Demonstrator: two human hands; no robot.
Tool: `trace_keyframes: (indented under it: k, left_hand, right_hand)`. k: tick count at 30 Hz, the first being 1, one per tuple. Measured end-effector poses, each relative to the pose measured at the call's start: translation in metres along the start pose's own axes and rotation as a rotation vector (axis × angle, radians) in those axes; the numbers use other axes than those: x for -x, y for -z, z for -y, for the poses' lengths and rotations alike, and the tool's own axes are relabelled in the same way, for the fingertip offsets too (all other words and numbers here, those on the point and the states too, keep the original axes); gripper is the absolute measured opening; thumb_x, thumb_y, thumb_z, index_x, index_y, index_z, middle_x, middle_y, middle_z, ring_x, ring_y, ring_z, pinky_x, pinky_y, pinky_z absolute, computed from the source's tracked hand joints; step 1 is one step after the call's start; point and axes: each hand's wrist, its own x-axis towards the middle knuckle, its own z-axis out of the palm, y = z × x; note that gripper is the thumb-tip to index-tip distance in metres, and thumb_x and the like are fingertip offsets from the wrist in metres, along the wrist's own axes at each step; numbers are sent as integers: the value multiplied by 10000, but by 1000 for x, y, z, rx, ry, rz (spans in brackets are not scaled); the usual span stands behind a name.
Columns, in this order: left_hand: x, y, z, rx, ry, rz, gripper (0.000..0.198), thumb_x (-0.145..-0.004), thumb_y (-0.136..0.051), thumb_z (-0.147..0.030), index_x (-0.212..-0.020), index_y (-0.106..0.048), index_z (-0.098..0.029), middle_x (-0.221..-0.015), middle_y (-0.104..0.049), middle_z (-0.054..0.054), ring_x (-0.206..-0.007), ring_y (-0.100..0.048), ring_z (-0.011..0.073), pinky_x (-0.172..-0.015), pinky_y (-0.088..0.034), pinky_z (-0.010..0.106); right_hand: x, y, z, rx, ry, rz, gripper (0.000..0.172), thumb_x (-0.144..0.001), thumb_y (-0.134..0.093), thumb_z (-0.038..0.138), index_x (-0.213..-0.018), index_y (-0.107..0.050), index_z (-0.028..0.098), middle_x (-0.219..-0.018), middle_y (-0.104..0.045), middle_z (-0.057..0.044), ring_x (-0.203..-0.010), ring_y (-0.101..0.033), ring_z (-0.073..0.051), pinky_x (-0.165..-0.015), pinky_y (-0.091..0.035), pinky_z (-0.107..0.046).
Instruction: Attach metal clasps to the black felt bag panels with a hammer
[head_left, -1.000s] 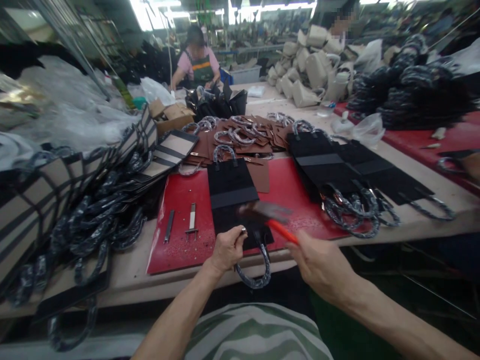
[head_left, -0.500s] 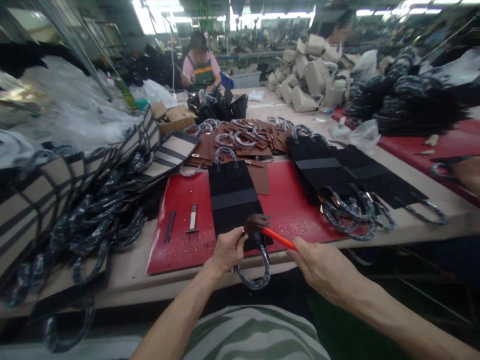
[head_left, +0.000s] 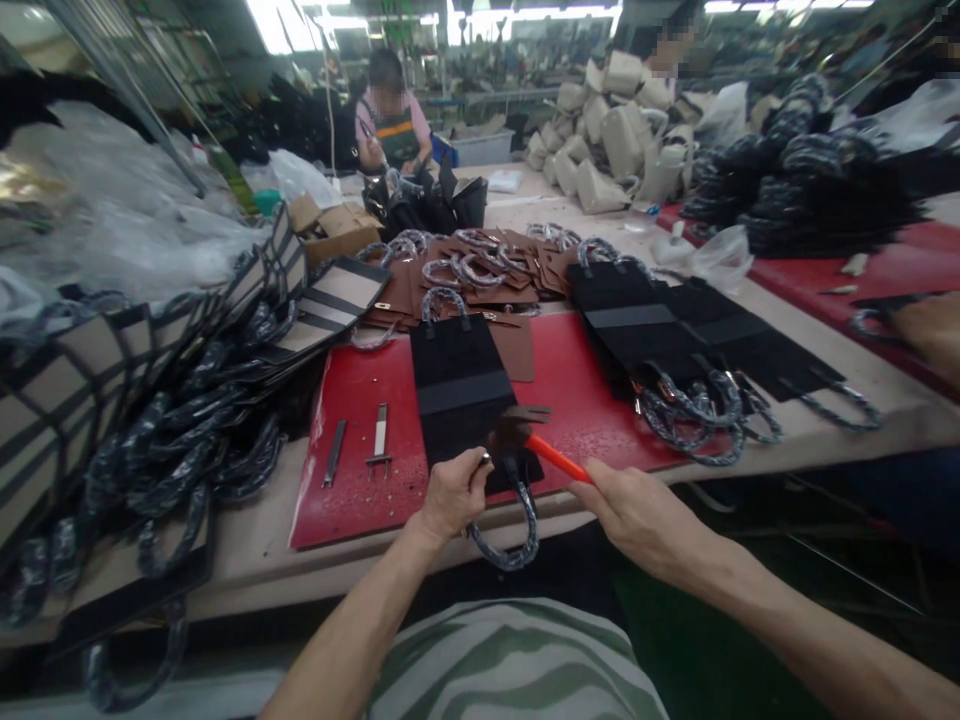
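My right hand (head_left: 637,515) is closed around the orange handle of a claw hammer (head_left: 559,458). The hammer's dark head is over the near end of a black bag panel (head_left: 461,385), close to my left fingers. Pinched in my left hand (head_left: 454,492) is a small metal piece (head_left: 486,458); only its shiny end shows, so its kind is unclear. The panel lies flat on a red mat (head_left: 349,385), and its plastic-wrapped handle (head_left: 510,560) hangs over the table edge. Left of the panel lie a slim dark metal bar (head_left: 334,453) and a pronged metal tool (head_left: 380,440).
Striped panels (head_left: 112,350) with wrapped handles are heaped at left. Brown panels (head_left: 480,265) lie behind the mat, and stacked black panels (head_left: 630,320) at right. Beige bags (head_left: 622,140) are piled farther back. A co-worker (head_left: 394,120) sits across the table; another person's hand (head_left: 930,330) shows at right.
The hammer head has lifted slightly from my left fingers, baring the shiny end of the metal piece. The whole view has shifted a little; my left hand keeps its pinch.
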Motion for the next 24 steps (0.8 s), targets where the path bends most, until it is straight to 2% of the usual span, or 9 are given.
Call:
trace_keyframes:
  k: [4, 6, 8, 10, 12, 15, 19, 21, 24]
  left_hand:
    - [-1, 2, -3, 5, -6, -10, 128, -925, -516, -199, -994, -623, -190, -849, -715, 50, -752, -698, 157, -693, -549, 246]
    - [-1, 3, -4, 10, -8, 5, 130, -936, -516, -220, -999, -624, -190, -862, -715, 53, -771, -700, 160, -714, -555, 253]
    - [-2, 3, -6, 19, 6, 28, 139, -944, -529, -247, -1024, -626, -190, -889, -719, 56, -806, -703, 164, -744, -559, 262]
    - [-3, 3, -6, 34, 24, 47, 146, -949, -540, -269, -1036, -628, -192, -918, -723, 58, -847, -705, 169, -773, -561, 269]
    - [-3, 2, -6, 37, 41, 50, 142, -957, -534, -278, -1016, -634, -197, -928, -727, 58, -864, -706, 170, -787, -563, 272]
    - [0, 1, -3, 8, 30, 44, 145, -963, -518, -256, -988, -646, -192, -899, -731, 60, -824, -707, 163, -764, -564, 266]
    - [3, 0, -1, 18, -87, 71, 144, -933, -536, -202, -959, -676, -182, -868, -746, 60, -777, -714, 158, -739, -569, 260]
    - [1, -1, -2, 78, 34, -10, 130, -920, -560, -225, -925, -683, -181, -832, -747, 47, -738, -715, 151, -708, -577, 250]
    - [-4, 0, -6, 231, 384, -257, 180, -933, -553, -306, -900, -664, -167, -777, -734, 36, -705, -717, 154, -677, -594, 260]
  right_hand:
    - [-30, -5, -20, -247, -112, 55, 360, -1006, -323, 359, -737, -499, 196, -637, -557, -14, -579, -499, -146, -576, -302, -267]
    - [-44, -13, -26, -168, -182, 16, 330, -999, -357, 331, -781, -550, 174, -687, -589, -40, -627, -536, -160, -605, -330, -270]
    - [-53, -23, -27, 38, -193, -112, 216, -964, -453, 287, -916, -602, 137, -850, -635, -106, -763, -582, -202, -666, -361, -291]
    - [-56, -34, -19, 184, -123, -258, 230, -920, -536, 264, -1082, -604, 116, -1062, -623, -174, -932, -577, -259, -755, -397, -335]
    - [-54, -48, -6, 166, 8, -319, 358, -899, -583, 290, -1217, -575, 125, -1229, -577, -193, -1070, -539, -298, -867, -412, -391]
    - [-51, -75, 16, 58, 131, -291, 524, -880, -622, 354, -1344, -521, 131, -1408, -496, -193, -1266, -444, -347, -1036, -352, -481]
    - [-50, -102, 28, 14, 97, -247, 649, -875, -628, 319, -1453, -420, 110, -1552, -354, -190, -1422, -273, -376, -1143, -225, -550]
    - [-51, -106, 27, -12, 89, -234, 655, -873, -627, 301, -1463, -409, 116, -1565, -340, -176, -1431, -265, -369, -1154, -217, -550]
    - [-49, -103, 26, -54, 84, -248, 648, -865, -628, 280, -1457, -414, 130, -1558, -355, -160, -1430, -273, -361, -1162, -220, -546]
